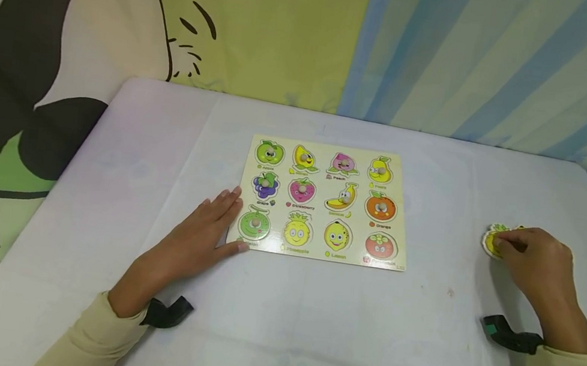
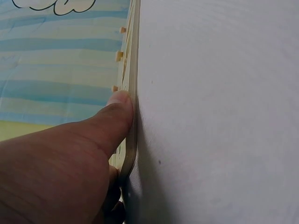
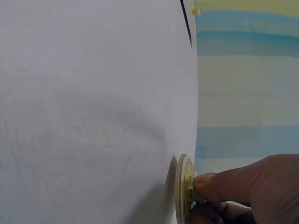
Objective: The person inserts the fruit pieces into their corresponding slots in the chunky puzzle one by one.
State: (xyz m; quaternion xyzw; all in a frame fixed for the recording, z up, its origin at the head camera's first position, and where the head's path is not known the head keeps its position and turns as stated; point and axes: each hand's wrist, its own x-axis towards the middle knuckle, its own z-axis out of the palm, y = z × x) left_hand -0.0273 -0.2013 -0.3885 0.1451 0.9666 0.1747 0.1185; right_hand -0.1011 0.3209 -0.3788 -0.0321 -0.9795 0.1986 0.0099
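A wooden fruit puzzle board (image 1: 359, 230) lies flat near the middle of the table. My left hand (image 1: 191, 244) rests at its lower left corner, fingers extended along the left side and thumb (image 2: 122, 103) on the front edge. Knobbed pieces such as the apple (image 1: 269, 154), orange (image 1: 380, 207) and melon (image 1: 254, 223) sit in their places. The pineapple (image 1: 297, 230), lemon (image 1: 338, 237) and persimmon (image 1: 380, 246) pictures show without knobs. Off to the right, my right hand (image 1: 542, 265) pinches a pineapple puzzle piece (image 1: 492, 239) by its top; its fingers hide part of it.
A white cloth covers the table (image 1: 310, 324). Behind it hangs a backdrop (image 1: 267, 35) with a cartoon print and blue stripes. Each wrist wears a black camera mount (image 1: 167, 312). A bit of yellow shows just beyond the right fingers.
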